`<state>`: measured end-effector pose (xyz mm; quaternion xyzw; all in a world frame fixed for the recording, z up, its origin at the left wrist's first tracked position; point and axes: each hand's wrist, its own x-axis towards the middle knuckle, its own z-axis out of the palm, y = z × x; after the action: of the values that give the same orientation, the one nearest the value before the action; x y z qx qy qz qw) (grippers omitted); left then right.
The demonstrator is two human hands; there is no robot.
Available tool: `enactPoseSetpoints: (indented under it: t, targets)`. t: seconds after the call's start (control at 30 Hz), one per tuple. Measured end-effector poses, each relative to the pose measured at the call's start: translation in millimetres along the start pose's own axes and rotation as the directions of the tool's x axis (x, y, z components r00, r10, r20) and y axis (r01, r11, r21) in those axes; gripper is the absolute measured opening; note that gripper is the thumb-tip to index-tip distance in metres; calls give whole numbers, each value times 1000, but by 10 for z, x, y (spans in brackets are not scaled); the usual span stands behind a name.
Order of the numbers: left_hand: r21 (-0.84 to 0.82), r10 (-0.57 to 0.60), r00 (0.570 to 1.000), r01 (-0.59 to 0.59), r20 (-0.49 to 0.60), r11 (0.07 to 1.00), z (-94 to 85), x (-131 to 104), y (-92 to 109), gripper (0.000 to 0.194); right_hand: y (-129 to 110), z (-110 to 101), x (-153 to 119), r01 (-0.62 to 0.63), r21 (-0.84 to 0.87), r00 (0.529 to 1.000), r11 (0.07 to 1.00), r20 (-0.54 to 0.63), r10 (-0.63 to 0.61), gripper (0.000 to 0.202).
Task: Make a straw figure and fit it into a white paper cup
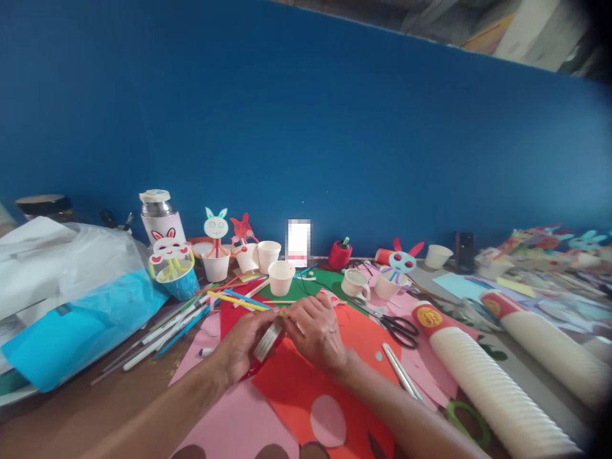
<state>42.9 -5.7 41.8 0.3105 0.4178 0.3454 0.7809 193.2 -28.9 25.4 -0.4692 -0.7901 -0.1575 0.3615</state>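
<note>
My left hand [246,338] is closed on a small whitish strip or roll [268,341], which juts out below the fingers. My right hand [318,330] meets it at the fingertips, its fingers bent and pressed together; what they pinch is too small to name. Yellow and blue sticks [239,299] reach up to the left fingertips. Under both hands lie red paper [296,382] and pink paper [239,421]. A white paper cup [280,278] stands just beyond the hands.
Black-handled scissors [404,330] and a white cutter [400,370] lie to the right, beside stacked cups [488,382]. Rabbit figures in cups [216,264] line the back near a blue wall [306,127]. Pens [167,328] and a plastic bag [95,274] are left.
</note>
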Motion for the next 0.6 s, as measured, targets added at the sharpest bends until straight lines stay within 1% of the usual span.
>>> enactPoseSetpoints:
  t: [0.17,0.3,0.33,0.4,0.43,0.47,0.53,0.57,0.6]
  targets:
    - [-27,-11,1000,11,6,1000,11,-34,43,9,24,10,-2,27,51,999,998,-24,-26,15]
    - [8,83,995,-83,-51,997,7,-46,80,5,21,2,-20,27,160,1000,987,-17,-24,17]
    - [15,104,993,-104,-56,994,7,-49,89,5,17,3,-21,4,206,1000,978,-12,-1,20]
    - [21,121,991,-120,-51,993,12,-58,107,6,10,12,-14,-106,326,994,939,1,112,23]
    - [23,120,992,-119,-45,993,18,-66,116,7,8,20,-5,-186,401,981,897,16,196,23]
    - [25,122,992,-121,-39,992,24,-74,124,8,7,28,7,-273,479,957,834,44,288,23]
    - [38,132,991,-131,-25,991,37,-89,132,9,5,39,39,-429,606,887,670,143,439,23]
    - [51,138,990,-137,-15,989,40,-93,132,8,1,38,56,-487,639,853,595,202,481,23]
    - [64,141,990,-141,-3,988,41,-93,128,8,-7,32,73,-532,651,826,542,257,502,23]
